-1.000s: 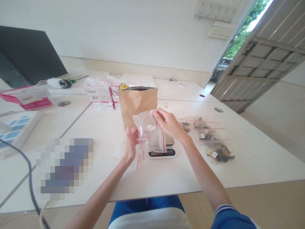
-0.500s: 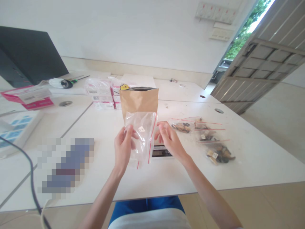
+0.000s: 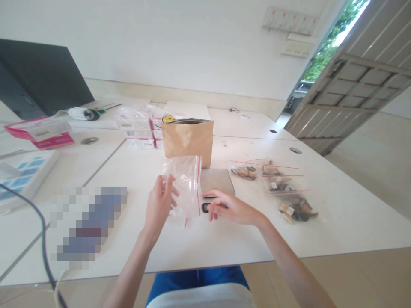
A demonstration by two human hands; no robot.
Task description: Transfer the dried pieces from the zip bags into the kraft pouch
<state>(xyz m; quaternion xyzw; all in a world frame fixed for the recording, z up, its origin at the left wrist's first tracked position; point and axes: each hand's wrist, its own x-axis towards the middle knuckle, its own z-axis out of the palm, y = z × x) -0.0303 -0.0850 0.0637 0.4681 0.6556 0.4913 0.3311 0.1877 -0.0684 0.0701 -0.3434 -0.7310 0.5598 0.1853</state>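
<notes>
A clear zip bag (image 3: 189, 186) with a red seal line and a small white label is held upright in my left hand (image 3: 162, 194), thumb in front and fingers behind it. No contents show through the plastic. My right hand (image 3: 224, 205) is at the bag's red-lined edge, over the front of a flat digital scale (image 3: 220, 182). Its fingers are loosely bent and apart, with nothing between them; whether they touch the scale cannot be made out. Behind the bag stands a brown paper pouch (image 3: 189, 137), open at the top. The bag hides its lower part.
To the right lie several zip bags of dark and tan dried pieces (image 3: 298, 207). Pink-and-white boxes in plastic wrap (image 3: 136, 128) sit behind on the left. A blurred-out object (image 3: 96, 222) and a dark cable (image 3: 43, 239) lie on the left of the white table (image 3: 257, 239).
My right hand has moved down from the bag's edge to the front of the scale, uncovering the scale's plate. My left hand and the bag have shifted slightly left and down.
</notes>
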